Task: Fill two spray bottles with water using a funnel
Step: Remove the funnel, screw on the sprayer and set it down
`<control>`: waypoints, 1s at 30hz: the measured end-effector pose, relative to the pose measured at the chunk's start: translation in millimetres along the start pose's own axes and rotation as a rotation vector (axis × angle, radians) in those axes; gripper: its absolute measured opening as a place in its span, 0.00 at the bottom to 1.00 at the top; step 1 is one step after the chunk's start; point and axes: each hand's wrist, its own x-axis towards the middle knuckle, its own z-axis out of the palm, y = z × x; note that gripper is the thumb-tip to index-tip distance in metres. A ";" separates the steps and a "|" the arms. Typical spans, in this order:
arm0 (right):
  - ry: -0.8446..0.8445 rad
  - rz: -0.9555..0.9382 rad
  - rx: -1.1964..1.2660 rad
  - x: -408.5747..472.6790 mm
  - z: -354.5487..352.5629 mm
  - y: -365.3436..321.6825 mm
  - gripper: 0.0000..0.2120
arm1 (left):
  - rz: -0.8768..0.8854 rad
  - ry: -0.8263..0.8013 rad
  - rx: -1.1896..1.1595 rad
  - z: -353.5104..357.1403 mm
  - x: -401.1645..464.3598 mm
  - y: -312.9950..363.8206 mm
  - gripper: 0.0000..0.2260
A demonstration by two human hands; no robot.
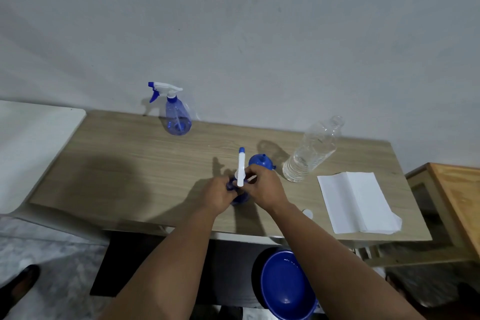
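The right hand [262, 188] curls its fingers around the base of the white sprayer head [241, 169], at the collar. The left hand [220, 193] wraps the near bottle [237, 199], of which only a little blue shows between the hands. This grip suits turning the head on the neck: one hand steadies the body, the other twists. Whether the head is going on or coming off cannot be told.

The nozzle points away from the person, so the trigger side is hidden.

Just behind the right hand the blue funnel [261, 162] rests mouth down, spout up, which keeps it from rolling. Beside it, to the right, stands the clear water bottle [310, 153], uncapped and roughly a third full, within easy reach for pouring. A small white cap [307, 213] lies near the right forearm.

The far bottle [178, 117] stands upright near the wall, sprayer fitted, well apart from the work area. Its fill level is unclear.

Folded white paper [355, 202] lies at the right of the table [117, 163], probably for spills. A blue basin [283, 286] sits below the table edge.
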 end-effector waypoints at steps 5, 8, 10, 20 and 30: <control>0.016 0.023 0.074 -3.3 7.1 -2.4 0.19 | 0.039 -0.003 0.014 -2.5 -3.3 5.5 0.13; 0.030 -0.048 0.228 -14.0 11.0 0.3 0.15 | 0.006 -0.002 0.029 -2.5 -5.4 7.8 0.08; 0.059 -0.033 0.269 -16.1 13.5 3.1 0.13 | 0.010 0.018 0.038 -1.9 -3.8 6.2 0.08; 0.076 -0.012 0.330 -15.5 14.4 4.0 0.16 | 0.013 0.009 0.043 -2.7 -4.6 7.4 0.10; 0.096 0.005 0.382 -19.0 16.2 10.4 0.11 | 0.006 -0.004 0.031 -3.2 -1.8 3.2 0.10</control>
